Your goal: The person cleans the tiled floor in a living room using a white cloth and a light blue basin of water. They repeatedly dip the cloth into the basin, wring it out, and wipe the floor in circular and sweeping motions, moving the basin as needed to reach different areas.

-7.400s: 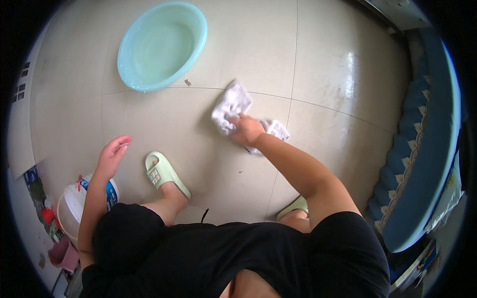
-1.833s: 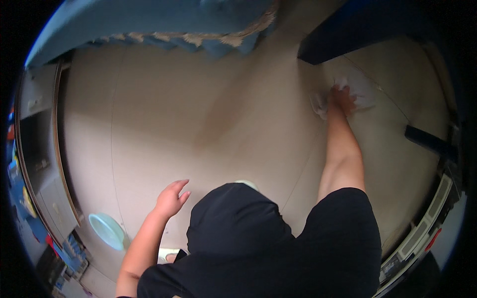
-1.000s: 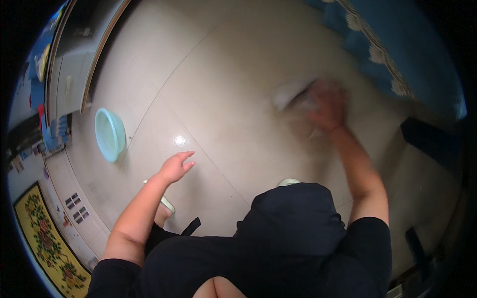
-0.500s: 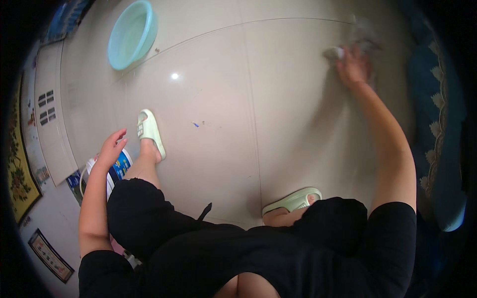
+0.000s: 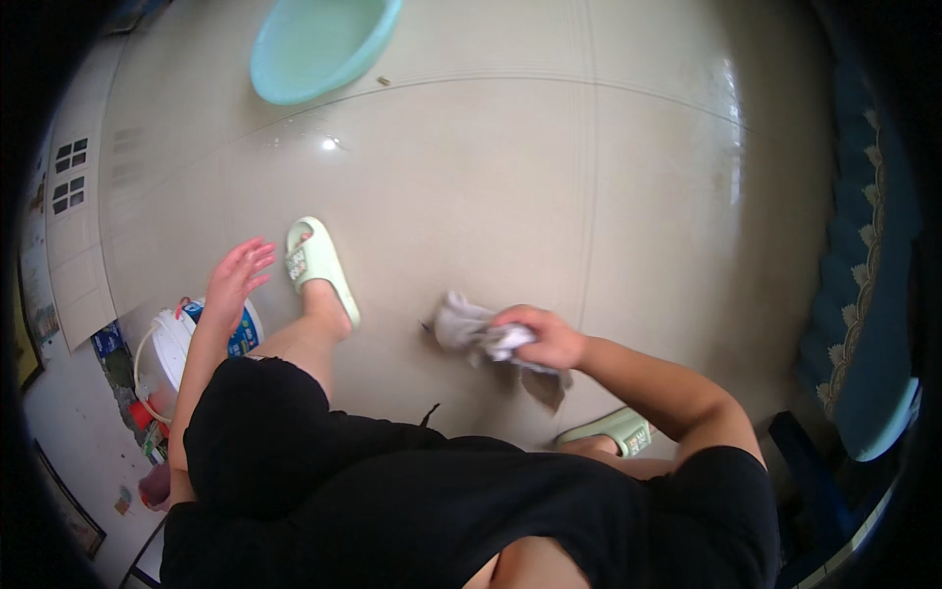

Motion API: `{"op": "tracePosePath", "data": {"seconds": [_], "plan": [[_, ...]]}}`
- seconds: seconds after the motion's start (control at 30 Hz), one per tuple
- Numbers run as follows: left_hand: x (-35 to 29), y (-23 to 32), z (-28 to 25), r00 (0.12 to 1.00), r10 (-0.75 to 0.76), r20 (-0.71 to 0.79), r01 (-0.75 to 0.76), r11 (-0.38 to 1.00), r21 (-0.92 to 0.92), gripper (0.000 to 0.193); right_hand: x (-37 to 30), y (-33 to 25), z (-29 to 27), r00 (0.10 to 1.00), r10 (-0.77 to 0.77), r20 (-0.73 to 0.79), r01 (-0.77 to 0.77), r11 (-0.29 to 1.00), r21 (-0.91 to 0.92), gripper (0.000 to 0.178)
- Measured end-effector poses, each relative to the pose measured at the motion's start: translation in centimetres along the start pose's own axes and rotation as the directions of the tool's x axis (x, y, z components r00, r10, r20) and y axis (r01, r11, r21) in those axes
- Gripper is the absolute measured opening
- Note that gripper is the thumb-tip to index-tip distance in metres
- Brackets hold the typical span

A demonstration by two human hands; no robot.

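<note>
My right hand (image 5: 543,337) is closed round a bunched greyish-white cloth (image 5: 471,326), low over the tiled floor (image 5: 471,187) between my feet. The cloth's left end spreads toward a small dark bit on the floor, and a darker corner hangs below my fingers. My left hand (image 5: 242,272) holds nothing, its fingers loosely apart. It hovers near my left knee, beside the pale green slipper (image 5: 329,270) on my left foot and above a white bucket (image 5: 180,344) with a blue label.
A light turquoise basin (image 5: 324,49) stands at the far left, with a small brown bit (image 5: 384,80) near it. Along the right runs a blue cover with lace trim (image 5: 863,265). My other slipper (image 5: 613,430) is at lower right. A white wall borders the left.
My right hand has brought the cloth from the far right back toward me, to the floor between my feet. My left hand stays near my knee. The view has shifted a little.
</note>
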State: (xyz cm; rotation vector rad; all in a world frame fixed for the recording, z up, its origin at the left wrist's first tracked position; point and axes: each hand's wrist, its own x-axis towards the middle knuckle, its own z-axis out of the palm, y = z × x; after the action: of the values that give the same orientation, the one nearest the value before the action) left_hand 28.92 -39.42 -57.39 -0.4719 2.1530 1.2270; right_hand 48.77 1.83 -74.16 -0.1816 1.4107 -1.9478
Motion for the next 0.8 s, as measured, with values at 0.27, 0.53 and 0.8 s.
{"op": "tracePosePath", "data": {"seconds": [0.27, 0.53, 0.8], "plan": [[10.0, 4.5, -4.4, 0.991, 0.017, 0.136, -0.008, 0.998, -0.063, 0.041, -5.9, -4.9, -12.7, 0.443, -0.116, -0.889, -0.186, 0.958, -0.218, 0.069], [25.1, 7.3, -1.8, 0.944, -0.231, 0.235, 0.324, 0.777, -0.54, 0.053, 2.5, -0.2, -15.4, -0.15, 0.044, -0.988, -0.771, 0.62, 0.145, 0.089], [30.8, 6.1, -3.7, 0.982, -0.132, 0.134, 0.184, 0.822, -0.539, 0.031, 23.3, -10.6, -19.2, 0.344, -0.368, -0.864, -0.766, 0.423, -0.485, 0.073]]}}
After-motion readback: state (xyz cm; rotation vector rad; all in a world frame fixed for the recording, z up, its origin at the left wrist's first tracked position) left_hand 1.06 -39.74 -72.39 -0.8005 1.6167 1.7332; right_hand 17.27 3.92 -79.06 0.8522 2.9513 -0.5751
